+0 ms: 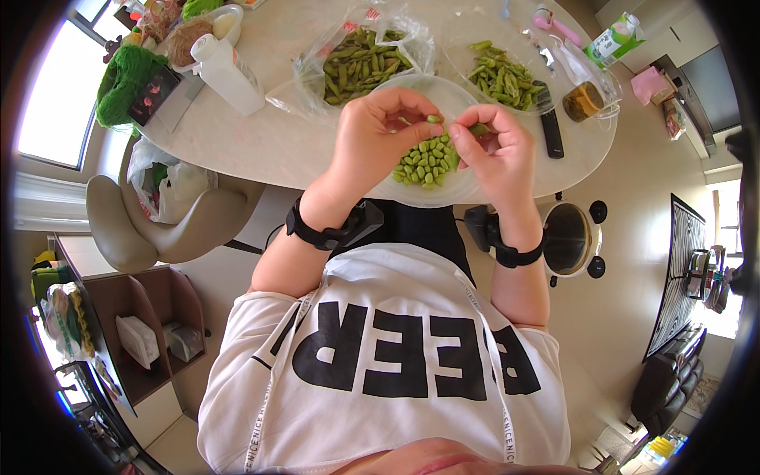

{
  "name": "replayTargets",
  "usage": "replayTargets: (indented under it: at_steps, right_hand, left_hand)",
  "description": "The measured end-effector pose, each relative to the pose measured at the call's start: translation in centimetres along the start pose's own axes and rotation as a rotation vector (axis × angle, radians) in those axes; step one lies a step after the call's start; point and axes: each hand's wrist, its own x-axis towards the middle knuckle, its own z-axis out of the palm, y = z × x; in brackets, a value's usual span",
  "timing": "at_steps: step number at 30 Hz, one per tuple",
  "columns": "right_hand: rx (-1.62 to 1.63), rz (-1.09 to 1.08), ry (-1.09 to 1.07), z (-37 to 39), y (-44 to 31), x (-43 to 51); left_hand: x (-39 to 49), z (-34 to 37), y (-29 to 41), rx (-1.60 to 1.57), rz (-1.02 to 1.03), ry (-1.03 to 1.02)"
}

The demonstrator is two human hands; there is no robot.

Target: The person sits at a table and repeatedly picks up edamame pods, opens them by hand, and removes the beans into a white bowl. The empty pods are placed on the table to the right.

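Observation:
My left hand (386, 127) is over the near bowl with a green soybean (433, 119) pinched between thumb and forefinger. Beside it, my right hand (493, 139) holds a green pod (478, 128) against its fingers. Under both hands a translucent plastic bowl (389, 191) holds a heap of shelled green soybeans (424, 163). Behind my left hand, a clear plastic bag (303, 74) is full of unshelled pods (359, 65). Past my right hand, more pods (504, 80) lie on clear plastic.
A white plastic bottle (228, 77) and green knitted item (127, 83) stand at the table's left. To the right are a black remote control (551, 127), an amber jar (583, 101), a pink handheld item (557, 27) and a carton (614, 40). A beige chair (196, 222) adjoins the table.

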Motion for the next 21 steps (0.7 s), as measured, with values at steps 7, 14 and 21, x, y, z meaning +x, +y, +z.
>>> replayTargets:
  at_steps: [7, 14, 21]
  right_hand:
    - [0.049, 0.038, -0.029, -0.3, -0.2, -0.1]
    - [0.101, 0.102, -0.143, -0.4, 0.0, 0.1]
    - [0.086, 0.129, -0.176, -0.5, 0.0, 0.0]
  left_hand:
    - [0.0, -0.2, -0.5, -0.282, -0.047, -0.023]
    - [0.1, -0.5, -1.1, -0.429, -0.023, -0.1]
    - [-0.1, -0.6, -1.1, -0.305, 0.01, -0.121]
